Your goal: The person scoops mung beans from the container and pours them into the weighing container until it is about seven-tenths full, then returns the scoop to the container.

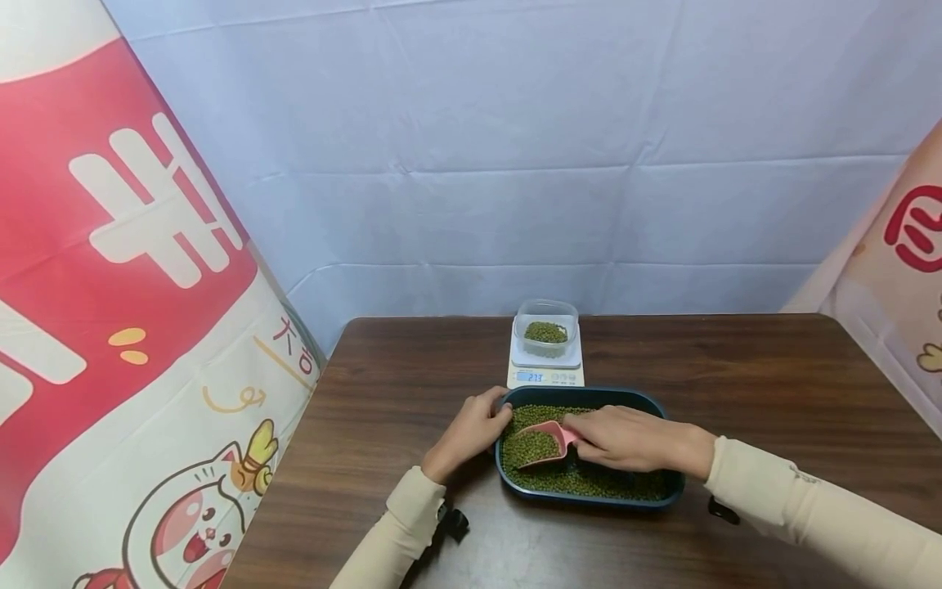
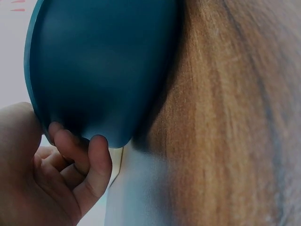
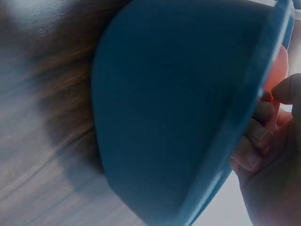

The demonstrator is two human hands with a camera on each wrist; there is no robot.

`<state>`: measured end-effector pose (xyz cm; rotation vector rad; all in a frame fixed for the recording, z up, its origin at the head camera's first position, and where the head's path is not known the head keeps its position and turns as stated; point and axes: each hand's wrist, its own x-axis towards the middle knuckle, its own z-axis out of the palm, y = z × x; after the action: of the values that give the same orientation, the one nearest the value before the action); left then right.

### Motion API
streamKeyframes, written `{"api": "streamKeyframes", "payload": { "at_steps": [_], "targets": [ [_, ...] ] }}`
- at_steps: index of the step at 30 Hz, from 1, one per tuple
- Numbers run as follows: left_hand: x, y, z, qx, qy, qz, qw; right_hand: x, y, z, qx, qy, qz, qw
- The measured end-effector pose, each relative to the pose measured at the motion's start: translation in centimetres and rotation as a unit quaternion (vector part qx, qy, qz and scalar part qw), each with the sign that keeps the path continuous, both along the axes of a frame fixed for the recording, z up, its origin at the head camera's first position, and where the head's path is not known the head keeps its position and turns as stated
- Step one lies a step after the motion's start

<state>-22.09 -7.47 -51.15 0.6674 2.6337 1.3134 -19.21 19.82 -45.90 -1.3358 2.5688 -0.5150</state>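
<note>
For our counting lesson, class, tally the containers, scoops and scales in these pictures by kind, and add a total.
Containers, blue tub and clear box: 2
Scoops, pink scoop: 1
Scales, white scale: 1
Total: 4

Left arm (image 1: 393, 528): cream-sleeved, slanting forward and inward from where the person is.
Left hand (image 1: 471, 425): gripping, fingers bent.
Right arm (image 1: 824, 499): cream-sleeved too, stretched inward from the right.
Right hand (image 1: 633, 438): back turned up, fingers curled in a grip.
Gap: I see the hands near each other, not touching.
</note>
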Motion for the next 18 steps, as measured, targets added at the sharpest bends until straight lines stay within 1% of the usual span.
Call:
{"api": "streamKeyframes", "payload": {
  "at_steps": [4, 8, 18],
  "targets": [
    [0.1, 0.0, 0.0, -0.001, -0.004, 0.001, 1.0, 0.0, 0.4, -0.3, -0.005, 0.005, -0.008, 1.0],
    [0.1, 0.0, 0.1, -0.003, -0.006, 0.002, 1.0, 0.0, 0.8, -0.4, -0.011, 0.019, -0.012, 1.0],
    [0.1, 0.2, 0.2, -0.013, 0.007, 0.011, 0.9998, -0.1, 1.2, -0.2, -0.023, 0.056, -0.033, 0.998]
  ]
}}
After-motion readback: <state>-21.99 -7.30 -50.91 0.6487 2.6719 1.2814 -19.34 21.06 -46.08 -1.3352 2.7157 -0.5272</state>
